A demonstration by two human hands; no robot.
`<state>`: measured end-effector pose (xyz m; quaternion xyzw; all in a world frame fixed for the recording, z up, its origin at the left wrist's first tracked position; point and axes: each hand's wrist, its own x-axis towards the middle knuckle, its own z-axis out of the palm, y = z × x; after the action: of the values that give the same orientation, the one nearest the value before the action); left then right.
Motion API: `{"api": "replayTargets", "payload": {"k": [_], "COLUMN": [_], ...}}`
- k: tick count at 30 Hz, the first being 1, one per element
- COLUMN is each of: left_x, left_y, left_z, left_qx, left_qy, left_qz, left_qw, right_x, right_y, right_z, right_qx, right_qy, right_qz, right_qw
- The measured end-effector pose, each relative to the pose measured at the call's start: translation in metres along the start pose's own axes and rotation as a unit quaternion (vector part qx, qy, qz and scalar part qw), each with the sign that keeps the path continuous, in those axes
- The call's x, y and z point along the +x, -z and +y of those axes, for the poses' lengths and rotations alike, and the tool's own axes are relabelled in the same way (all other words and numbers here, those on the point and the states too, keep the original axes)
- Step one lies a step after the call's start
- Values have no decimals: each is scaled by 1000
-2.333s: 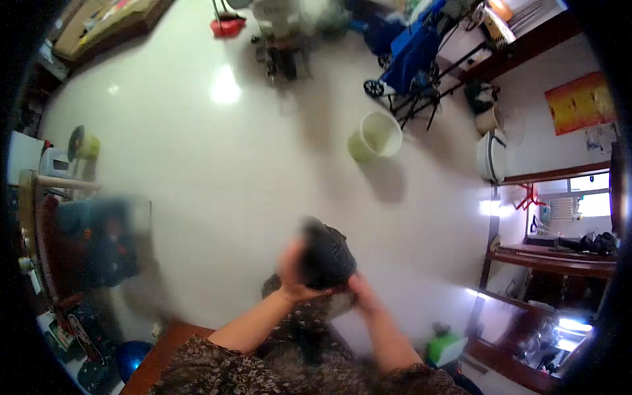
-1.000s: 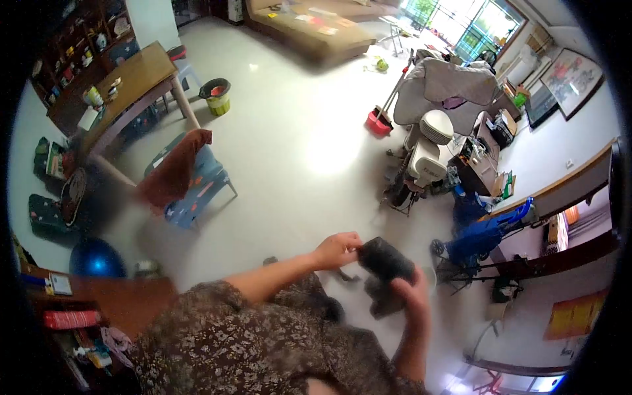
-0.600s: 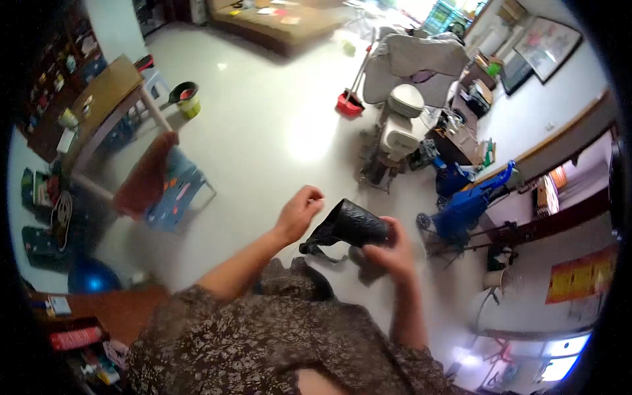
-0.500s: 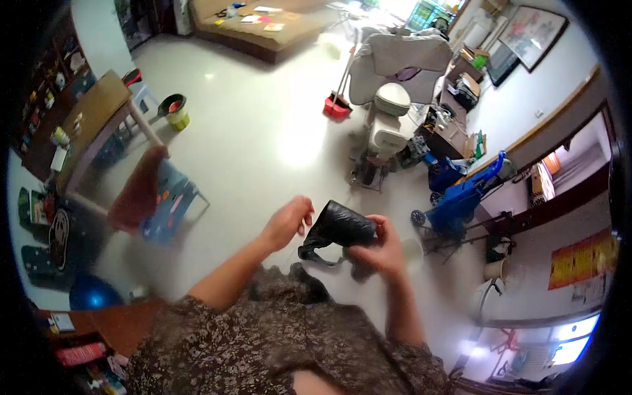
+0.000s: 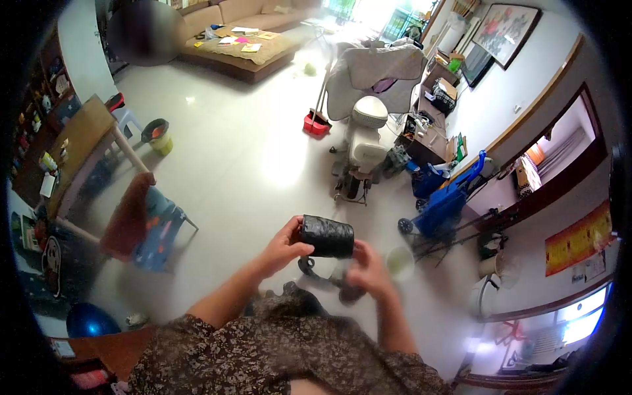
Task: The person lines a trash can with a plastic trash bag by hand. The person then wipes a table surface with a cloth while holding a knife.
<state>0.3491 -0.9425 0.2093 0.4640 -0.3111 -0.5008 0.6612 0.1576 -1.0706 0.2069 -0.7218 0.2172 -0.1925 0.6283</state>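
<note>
My left hand (image 5: 283, 249) grips the left end of a wrinkled, shiny black roll (image 5: 328, 236) that looks like plastic bags, its thumb in front and fingers behind. The roll lies nearly level in front of my body. A loose dark strip hangs in a curl below it, reaching toward my right hand (image 5: 370, 271). That hand is at the roll's lower right end, smeared by motion, so whether it holds the strip is unclear.
A pale bucket (image 5: 400, 263) stands on the floor just right of my right hand. Beyond are a blue folding cart (image 5: 442, 209), a covered scooter (image 5: 366, 141) and a red dustpan (image 5: 316, 123). At left are a draped chair (image 5: 158, 227) and a yellow-green bin (image 5: 160, 139).
My left hand has come over from beside the roll and taken its left end. The roll has turned nearly level, and my right hand has slipped lower off its right end.
</note>
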Motion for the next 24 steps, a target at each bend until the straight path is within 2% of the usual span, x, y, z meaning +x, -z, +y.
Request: {"api": "replayTargets", "payload": {"k": [2,3,4,6,8,10,12,13,15,16,17,18,20,22,24], "left_x": [1,1,-2,-7,-8,-17,-17,-20,-17,-16,-18,-21,-16,-7,3], "left_y": [5,10,10,1,7,4,2,-6,-10,-2,-8,-11,-10,-12,-13], "left_z": [-2,-6,-7,-9,-19,-18,-19,-15,-24,-33,-32,-31,-37,-49,-59], "left_qx": [50,118,122,144,113,64,40,40,-90,-93,-103,-110,-60,-8,0], "left_qy": [-61,-41,-30,-80,-92,-25,-48,-10,70,118,180,241,294,338,304], "left_qz": [-87,-99,-128,-89,-95,-81,-164,-155,-171,-173,-148,-120,-126,-131,-151], "left_qw": [993,987,984,982,985,994,984,987,979,973,967,957,945,932,941], "right_x": [-6,-9,-11,-16,-19,-24,-33,-40,-50,-56,-65,-73,-84,-96,-113], "right_y": [-1,-5,-10,-15,-21,-30,-38,-39,-41,-44,-40,-45,-51,-56,-58], "right_z": [6,8,7,-1,-19,-10,-10,-4,9,15,10,9,18,28,29], "right_qx": [142,110,118,159,155,201,196,179,116,74,-11,-19,1,23,43], "right_qy": [-90,-57,-57,-94,-143,-124,-75,-40,10,23,7,3,0,-18,-33], "right_qz": [-32,-29,1,0,22,60,99,109,138,154,155,168,166,215,255], "right_qw": [985,992,991,983,977,970,973,977,984,985,988,986,986,976,966]}}
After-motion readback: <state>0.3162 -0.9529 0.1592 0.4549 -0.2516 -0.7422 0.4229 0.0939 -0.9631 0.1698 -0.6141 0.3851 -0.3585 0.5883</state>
